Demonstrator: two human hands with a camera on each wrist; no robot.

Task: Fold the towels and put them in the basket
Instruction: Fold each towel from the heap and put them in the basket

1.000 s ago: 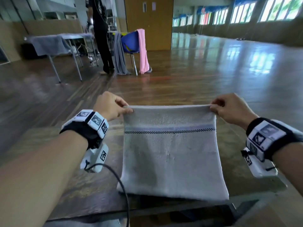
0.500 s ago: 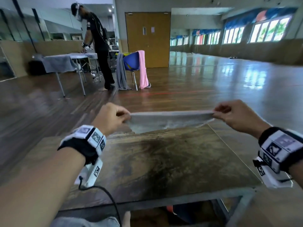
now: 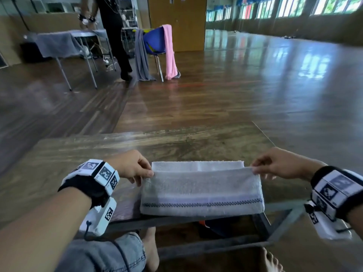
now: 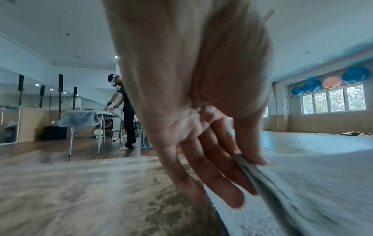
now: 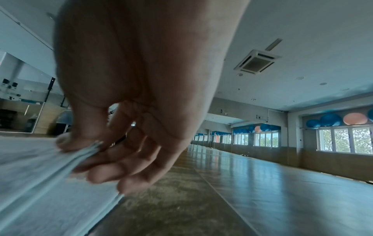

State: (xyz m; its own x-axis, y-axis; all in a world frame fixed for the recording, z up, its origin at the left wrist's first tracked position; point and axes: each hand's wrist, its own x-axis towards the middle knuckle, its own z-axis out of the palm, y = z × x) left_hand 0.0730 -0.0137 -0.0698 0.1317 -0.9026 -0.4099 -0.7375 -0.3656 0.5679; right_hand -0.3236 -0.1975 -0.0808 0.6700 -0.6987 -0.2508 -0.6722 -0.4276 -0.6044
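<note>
Towel (image 3: 202,190) lies folded on the desk (image 3: 176,146), left hand (image 3: 131,167) and right hand (image 3: 279,163) each pinching a top-layer corner, apparently to square the fold.

At my twelve o'clock a wooden door (image 3: 176,22); glossy plank floor (image 3: 235,95) mirrors the windows (image 3: 294,8) at two.

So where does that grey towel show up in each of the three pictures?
Head view: the towel lies folded on the table's near edge, centre, each hand pinching a top corner.
Left wrist view: lower right, its edge under the thumb.
Right wrist view: lower left, its edge pinched.
Shared landmark: the wooden table.
</note>
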